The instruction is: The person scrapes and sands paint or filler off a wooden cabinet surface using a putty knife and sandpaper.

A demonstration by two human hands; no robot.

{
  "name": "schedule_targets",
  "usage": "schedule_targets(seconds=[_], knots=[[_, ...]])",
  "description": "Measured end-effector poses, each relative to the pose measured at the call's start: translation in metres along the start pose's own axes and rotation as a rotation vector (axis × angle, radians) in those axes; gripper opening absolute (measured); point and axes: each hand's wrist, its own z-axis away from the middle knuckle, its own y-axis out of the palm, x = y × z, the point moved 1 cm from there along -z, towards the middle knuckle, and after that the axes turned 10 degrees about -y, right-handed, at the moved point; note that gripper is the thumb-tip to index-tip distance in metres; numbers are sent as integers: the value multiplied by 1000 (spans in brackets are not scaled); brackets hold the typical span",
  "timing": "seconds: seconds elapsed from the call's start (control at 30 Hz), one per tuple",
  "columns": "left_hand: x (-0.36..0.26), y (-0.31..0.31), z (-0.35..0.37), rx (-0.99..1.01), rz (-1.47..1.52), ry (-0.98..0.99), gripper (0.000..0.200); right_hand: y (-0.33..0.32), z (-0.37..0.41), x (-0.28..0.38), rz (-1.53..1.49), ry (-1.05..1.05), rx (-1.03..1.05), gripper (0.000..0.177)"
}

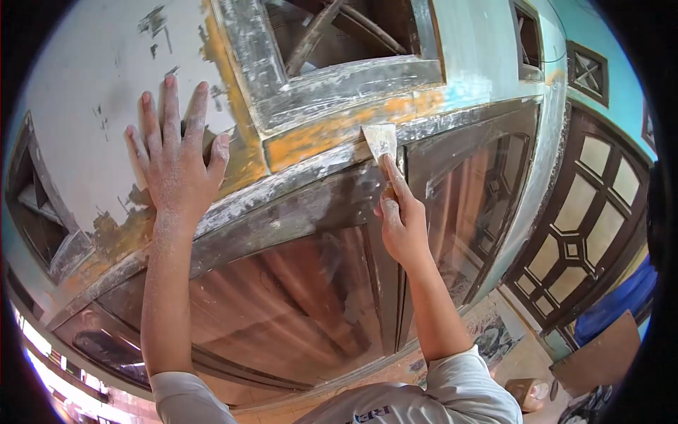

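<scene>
My left hand [176,159] lies flat with spread fingers against the pale wall [78,63], left of the upper opening. Dust whitens its skin and wrist. In my right hand [404,222] is a scraper [382,138], fingers wrapped round its handle. The wide metal blade points up and meets the worn top rail of the window frame [311,162], where paint is patchy white and grey. Just above the blade runs a strip of wall with orange patches [318,134]. Whether the blade edge is pressed hard cannot be made out.
Glass panes [282,304] with curtains behind them lie below my arms. Above is a framed opening [346,35] with crossed bars. A dark panelled door [583,212] stands at right, near a blue cloth [614,300] and a brown board [600,353].
</scene>
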Motion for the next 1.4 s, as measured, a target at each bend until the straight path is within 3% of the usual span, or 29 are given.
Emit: schedule_targets(seconds=[0.13,0.27,0.37,0.5,0.6,0.8,0.93,1.13,1.2,1.4], knots=[[-36,-1,-7,40,21,-4,73,-6,-6,-4,146,-179,-18,61],[-77,1,-12,112,63,67,79,-26,-10,-8,276,-146,4,60],[-105,-3,-18,217,56,106,84,-43,-14,-26,203,-66,-29,58],[-126,3,-27,211,116,133,84,-60,-24,-27,248,-148,-75,56],[-139,2,-31,225,64,125,85,-75,-31,-15,382,17,53,59],[-141,4,-31,207,45,110,83,-101,-36,-46,395,-174,72,59],[-139,7,-31,160,47,123,83,-121,-53,-39,523,-255,38,49],[-139,11,-30,150,36,111,82,-136,-86,-45,741,-329,152,35],[-138,13,-30,117,73,111,77,-125,-87,-41,790,-506,199,27],[-138,12,-28,135,49,101,79,-150,-95,-49,857,-496,153,28]])
